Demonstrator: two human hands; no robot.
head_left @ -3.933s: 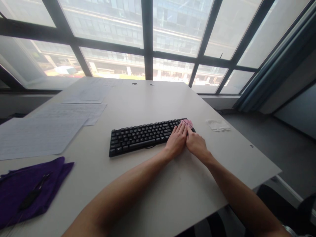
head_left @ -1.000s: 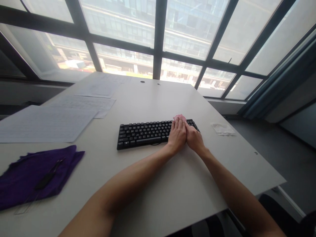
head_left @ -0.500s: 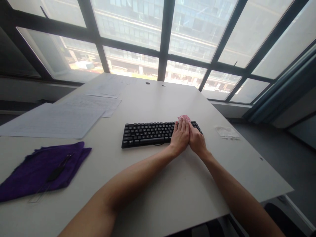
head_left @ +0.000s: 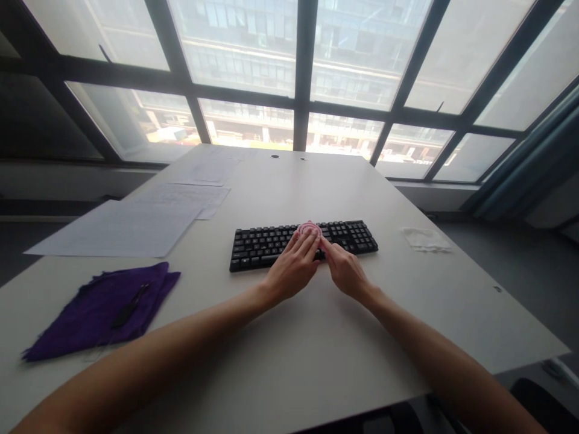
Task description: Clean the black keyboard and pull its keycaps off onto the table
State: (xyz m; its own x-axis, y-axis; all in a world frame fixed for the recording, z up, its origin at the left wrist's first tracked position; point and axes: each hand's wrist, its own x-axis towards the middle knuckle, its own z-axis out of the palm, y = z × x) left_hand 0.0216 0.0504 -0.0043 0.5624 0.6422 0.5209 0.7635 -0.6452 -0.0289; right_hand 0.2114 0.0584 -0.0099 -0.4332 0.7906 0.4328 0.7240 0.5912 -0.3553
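Note:
A black keyboard point(head_left: 262, 242) lies on the white table. On its middle keys is a small pink cloth point(head_left: 310, 228) with pale curved stripes. My left hand point(head_left: 294, 262) rests flat over the cloth, its fingers stretched out and pressing it onto the keys. From the right, my right hand point(head_left: 346, 268) meets the cloth's edge with its forefinger; the other fingers are curled and their tips are hidden. The number keys at the keyboard's right end are uncovered.
At left, a folded purple cloth point(head_left: 97, 307) carries a small brush-like tool point(head_left: 126, 312) with a dark middle. Paper sheets point(head_left: 122, 232) lie behind it. A crumpled white tissue point(head_left: 425, 239) is near the right table edge. Windows stand beyond the table.
Both hands and the pink cloth have moved left along the keyboard, from its right end to its middle. The number keys have come into view. My hands are slightly farther apart.

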